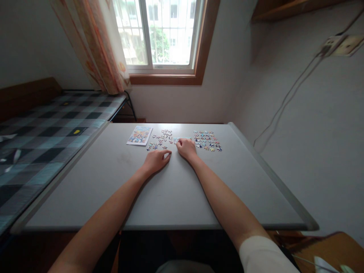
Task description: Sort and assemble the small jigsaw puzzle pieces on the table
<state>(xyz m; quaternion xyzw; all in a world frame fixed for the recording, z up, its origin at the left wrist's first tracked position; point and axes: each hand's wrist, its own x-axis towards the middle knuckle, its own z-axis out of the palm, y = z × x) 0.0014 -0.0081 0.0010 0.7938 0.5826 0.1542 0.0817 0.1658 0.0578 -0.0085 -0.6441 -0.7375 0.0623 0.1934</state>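
My left hand [157,160] rests on the white table [176,197], thumb and forefinger apart, with nothing between them. It lies just below a loose group of puzzle pieces [160,143]. My right hand [186,147] is closed at the near edge of a small joined strip of puzzle [182,139], partly covering it; what its fingers hold, if anything, is hidden. Right of that hand, more pieces [207,138] lie spread in rough rows. A colourful picture sheet [139,135] is flat on the table at the left of the pieces.
A bed with a checked cover [65,113] stands along the table's left side. Behind the table are a window [170,34] and a patterned curtain [99,49]. A cable hangs on the right wall, and a wooden chair [332,250] is at the lower right.
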